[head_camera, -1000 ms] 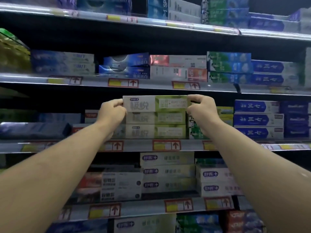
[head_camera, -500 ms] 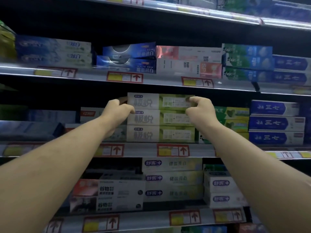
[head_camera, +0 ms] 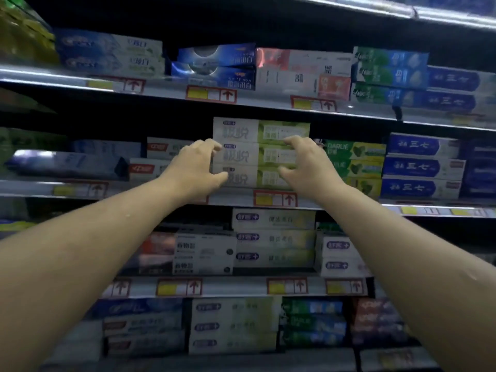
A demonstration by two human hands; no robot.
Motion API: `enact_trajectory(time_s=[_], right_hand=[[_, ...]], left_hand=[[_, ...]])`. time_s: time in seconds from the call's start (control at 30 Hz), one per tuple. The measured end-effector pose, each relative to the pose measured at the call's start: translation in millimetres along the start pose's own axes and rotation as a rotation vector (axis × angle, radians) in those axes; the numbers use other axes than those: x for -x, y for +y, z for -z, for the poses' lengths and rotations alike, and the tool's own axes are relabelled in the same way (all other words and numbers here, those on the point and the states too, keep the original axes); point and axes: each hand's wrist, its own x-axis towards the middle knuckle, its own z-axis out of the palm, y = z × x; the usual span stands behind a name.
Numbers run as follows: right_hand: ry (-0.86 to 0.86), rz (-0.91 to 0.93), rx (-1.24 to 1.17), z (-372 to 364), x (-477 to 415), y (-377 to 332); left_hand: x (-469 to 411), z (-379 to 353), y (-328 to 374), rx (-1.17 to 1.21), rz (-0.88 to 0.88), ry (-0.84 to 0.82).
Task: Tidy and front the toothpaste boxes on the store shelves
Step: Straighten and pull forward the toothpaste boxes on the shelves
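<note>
The shop is dim, and long silver metal shelves (head_camera: 35, 187) run from left to right, one above the other, packed with long cardboard boxes lying flat. Small red-edged price tags with yellow patches and black arrows (head_camera: 275, 198) stick to the front edges of the shelves. On the middle shelf, near its front edge, sits a stack of three white-and-green toothpaste boxes (head_camera: 247, 157), one on top of the other, with their long faces turned to the front. Just to the right of it are green and yellow boxes (head_camera: 354, 153), and farther right are dark blue and white boxes (head_camera: 421, 167). To the left are white boxes with red labels (head_camera: 163, 147), set a little farther back. The shelf above holds shiny dark blue boxes (head_camera: 214, 67) and white and pink boxes (head_camera: 300, 71). The shelf below holds more pale white-and-green boxes (head_camera: 273, 237). Two bare arms reach up to the stack. The left hand (head_camera: 196, 167) is at the left end of the stack, with its fingers bent and spread and its thumb on the bottom box. The right hand (head_camera: 306, 165) lies over the right part of the stack, fingers also bent and spread, tips touching the box fronts. Neither hand lifts a box.
</note>
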Motion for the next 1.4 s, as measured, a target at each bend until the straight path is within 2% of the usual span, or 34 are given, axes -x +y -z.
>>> enact_trajectory(time_s=[0.17,0.37,0.7,0.97,1.33,1.4], right_hand=[[-0.194,0.079,0.089,-8.4,49.9,-12.4],[-0.301,0.116,0.1,-25.5,103.2,-20.8],[-0.53,0.003,0.017,-112.9,180.1,18.4],[-0.587,-0.216,-0.168,-200.8,229.7,58.2],[-0.602,-0.405,-0.32,-279.6,291.3,87.3],[-0.565,-0.443,-0.34,-286.2,284.2,90.3]], left_hand=[[58.9,-4.8,4.8,-0.09,-0.097,-0.08],[114.1,-23.8,3.0,-0.162,-0.087,-0.165],[179.2,-103.7,-31.8,-0.057,-0.003,-0.36],[228.2,-182.5,-87.9,0.024,0.183,-0.467],[294.9,-247.9,-135.1,0.267,0.439,-0.404],[296.9,-254.5,-142.3,0.27,0.476,-0.442]])
